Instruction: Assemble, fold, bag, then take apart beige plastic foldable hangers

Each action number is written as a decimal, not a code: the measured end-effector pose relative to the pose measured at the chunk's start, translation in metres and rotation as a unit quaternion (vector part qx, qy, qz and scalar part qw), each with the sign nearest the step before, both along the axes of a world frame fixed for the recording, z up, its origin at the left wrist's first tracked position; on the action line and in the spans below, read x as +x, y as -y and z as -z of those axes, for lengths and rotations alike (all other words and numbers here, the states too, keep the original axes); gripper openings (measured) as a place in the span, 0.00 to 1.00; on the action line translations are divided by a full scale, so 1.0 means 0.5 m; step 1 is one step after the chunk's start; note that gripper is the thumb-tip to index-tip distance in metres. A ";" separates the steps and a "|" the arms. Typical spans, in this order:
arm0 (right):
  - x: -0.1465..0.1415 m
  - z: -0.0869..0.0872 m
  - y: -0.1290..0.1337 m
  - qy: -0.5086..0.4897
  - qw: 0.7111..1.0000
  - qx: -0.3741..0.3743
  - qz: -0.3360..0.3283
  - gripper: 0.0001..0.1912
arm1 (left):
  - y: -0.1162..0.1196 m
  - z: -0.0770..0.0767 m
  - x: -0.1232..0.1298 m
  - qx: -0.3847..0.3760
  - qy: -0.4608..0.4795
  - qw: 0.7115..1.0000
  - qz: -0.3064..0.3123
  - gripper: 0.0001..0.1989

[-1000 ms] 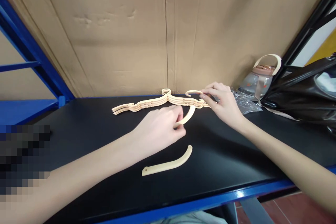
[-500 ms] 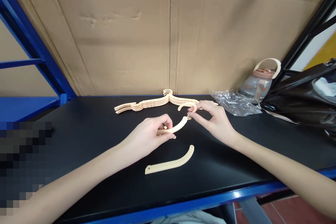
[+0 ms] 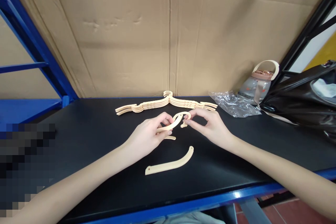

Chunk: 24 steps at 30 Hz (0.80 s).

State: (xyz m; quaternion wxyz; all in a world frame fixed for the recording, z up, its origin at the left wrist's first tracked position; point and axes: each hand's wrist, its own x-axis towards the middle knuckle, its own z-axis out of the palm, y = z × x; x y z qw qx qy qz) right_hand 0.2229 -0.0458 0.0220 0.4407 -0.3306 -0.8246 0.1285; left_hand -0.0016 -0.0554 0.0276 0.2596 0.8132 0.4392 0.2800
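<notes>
My left hand [image 3: 154, 127] pinches a cream hanger arm [image 3: 175, 122], a curved strip whose far end points up and right. Between the thumb and fingers of my right hand [image 3: 207, 122] is a hanger hook [image 3: 187, 113]. The hook's curve overlaps the end of the hanger arm; I cannot tell whether they are joined. Below my left fingers part of another cream piece [image 3: 171, 138] shows, the rest hidden by the hand. A loose hanger arm [image 3: 170, 165] with a hole at each end lies on the black tabletop [image 3: 118, 189] nearer to me.
A stack of several cream hangers [image 3: 154, 104] lies at the back against the cardboard [image 3: 126, 42]. To the right are a clear plastic bag [image 3: 236, 104], a bottle with a handle [image 3: 256, 85] and a black bag [image 3: 301, 96]. Blue frame posts [image 3: 49, 52] stand at left.
My right hand has turned the hook and moved it slightly left and down, so its curve now crosses the hanger arm's end. My left hand keeps its grip. A piece below my left hand now shows.
</notes>
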 end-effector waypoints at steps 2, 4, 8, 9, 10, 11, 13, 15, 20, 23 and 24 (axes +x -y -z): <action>-0.001 0.001 0.000 0.002 1.000 -0.017 -0.009 0.03 | 0.004 -0.003 0.002 -0.010 -0.012 1.000 -0.021 0.09; -0.001 0.002 -0.001 -0.003 0.999 -0.031 -0.015 0.04 | 0.007 -0.008 0.005 -0.017 -0.018 0.999 -0.039 0.16; -0.001 0.004 -0.002 -0.032 0.998 -0.054 -0.023 0.05 | 0.009 -0.012 0.009 -0.013 -0.005 0.999 -0.039 0.16; 0.000 0.004 -0.003 -0.043 0.997 -0.059 -0.023 0.05 | 0.008 -0.011 0.009 -0.019 0.003 0.999 -0.031 0.14; 0.000 0.004 -0.003 -0.055 0.996 -0.064 -0.022 0.05 | 0.008 -0.011 0.010 -0.027 0.011 0.999 -0.024 0.12; 0.000 0.003 -0.003 -0.066 0.995 -0.067 -0.019 0.06 | 0.008 -0.011 0.010 -0.037 0.015 0.999 -0.019 0.10; 0.000 0.001 -0.003 -0.083 0.994 -0.069 -0.011 0.06 | 0.009 -0.011 0.011 -0.053 0.008 0.998 -0.019 0.07; 0.001 -0.001 -0.001 -0.089 0.994 -0.064 0.000 0.06 | 0.011 -0.014 0.011 -0.055 -0.007 0.998 -0.021 0.07; 0.002 -0.002 0.004 -0.081 0.996 -0.027 0.014 0.05 | 0.014 -0.016 0.010 -0.044 -0.050 0.997 -0.035 0.07; 0.002 0.002 0.006 -0.057 0.997 0.039 0.028 0.03 | 0.013 -0.015 0.008 -0.015 -0.085 0.995 -0.042 0.08; 0.001 0.003 0.006 -0.043 0.996 0.068 0.035 0.02 | 0.013 -0.015 0.007 -0.005 -0.093 0.995 -0.043 0.08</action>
